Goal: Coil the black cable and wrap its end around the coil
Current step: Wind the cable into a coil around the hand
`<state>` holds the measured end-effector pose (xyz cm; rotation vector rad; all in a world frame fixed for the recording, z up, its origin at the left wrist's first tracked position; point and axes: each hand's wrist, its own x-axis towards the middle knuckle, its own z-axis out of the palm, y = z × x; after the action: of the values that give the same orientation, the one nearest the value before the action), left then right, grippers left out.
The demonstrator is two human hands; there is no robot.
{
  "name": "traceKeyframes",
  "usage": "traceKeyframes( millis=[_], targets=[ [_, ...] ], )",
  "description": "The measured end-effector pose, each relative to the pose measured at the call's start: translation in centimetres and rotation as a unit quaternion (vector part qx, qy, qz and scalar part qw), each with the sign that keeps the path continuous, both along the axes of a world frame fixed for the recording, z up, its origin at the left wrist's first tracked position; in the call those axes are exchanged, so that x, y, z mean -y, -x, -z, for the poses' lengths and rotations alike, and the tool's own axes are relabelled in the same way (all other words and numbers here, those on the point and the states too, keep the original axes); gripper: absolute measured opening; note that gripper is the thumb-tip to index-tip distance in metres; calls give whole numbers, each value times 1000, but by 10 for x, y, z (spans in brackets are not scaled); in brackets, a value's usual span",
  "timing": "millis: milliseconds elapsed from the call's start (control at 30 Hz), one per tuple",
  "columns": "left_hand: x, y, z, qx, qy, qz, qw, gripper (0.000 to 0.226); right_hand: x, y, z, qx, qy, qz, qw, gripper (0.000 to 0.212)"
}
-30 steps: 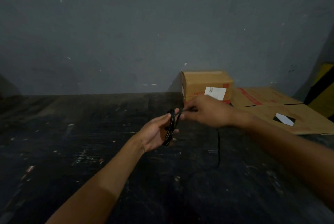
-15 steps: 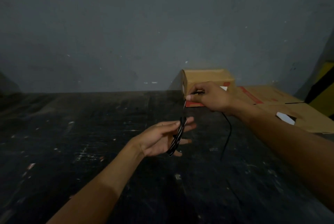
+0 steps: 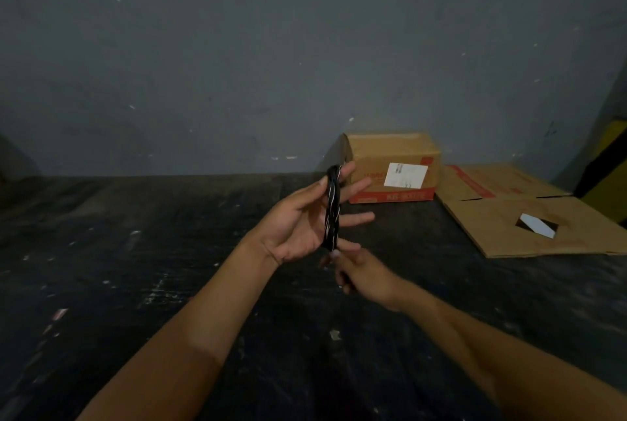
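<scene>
The black cable (image 3: pixel 332 208) is looped in several turns around the spread fingers of my left hand (image 3: pixel 305 223), forming a narrow upright coil from the index finger down to the little finger. My left palm faces right with the fingers apart inside the loops. My right hand (image 3: pixel 361 276) is just below the coil, fingers pinched together on the cable's free end where it leaves the bottom of the loops. The free end itself is mostly hidden by my right fingers.
Both hands are above a dark, scuffed table (image 3: pixel 169 285). A closed cardboard box (image 3: pixel 393 166) with a white label stands at the back against the grey wall. A flattened cardboard sheet (image 3: pixel 529 217) lies to its right. A yellow and black object (image 3: pixel 610 162) is at the far right edge.
My right hand has come down from above the coil, near the box, to below it, carrying the cable over my left fingers. My left hand has risen and spread its fingers wider.
</scene>
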<state>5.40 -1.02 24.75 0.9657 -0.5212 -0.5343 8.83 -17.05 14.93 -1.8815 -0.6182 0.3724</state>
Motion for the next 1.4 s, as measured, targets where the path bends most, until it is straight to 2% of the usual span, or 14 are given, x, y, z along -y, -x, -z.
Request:
traceKeyframes(
  millis=[167,400,600,700,833,1033,1200,1300,1400],
  targets=[
    [-4,-9,-1,5,-19,-53,998,48,-11,26,8,-6,22,-58,998,35],
    [-22,-22,5,-1,-50,-140,989,44,-11,44,-27,32,69,-110,991,37],
    [-32,-27,20,-14,-89,-191,977,41,-5,45,-64,130,117,-113,978,33],
    [-31,-25,30,-30,-78,-216,973,43,2,35,-87,170,139,-98,971,32],
    [-28,-16,35,-58,-63,-197,977,37,14,14,-112,206,193,-82,956,27],
    [-22,-6,36,-71,-131,-173,974,36,24,-5,-152,283,225,-25,932,20],
    [-13,-3,43,-91,-158,-144,973,46,30,-23,-178,357,243,-9,902,19],
    [-9,0,41,-66,-180,-103,976,44,31,-31,-178,358,237,-4,903,18],
    [-10,2,37,-39,-178,-47,982,43,34,-40,-169,330,211,-11,920,19]
  ],
)
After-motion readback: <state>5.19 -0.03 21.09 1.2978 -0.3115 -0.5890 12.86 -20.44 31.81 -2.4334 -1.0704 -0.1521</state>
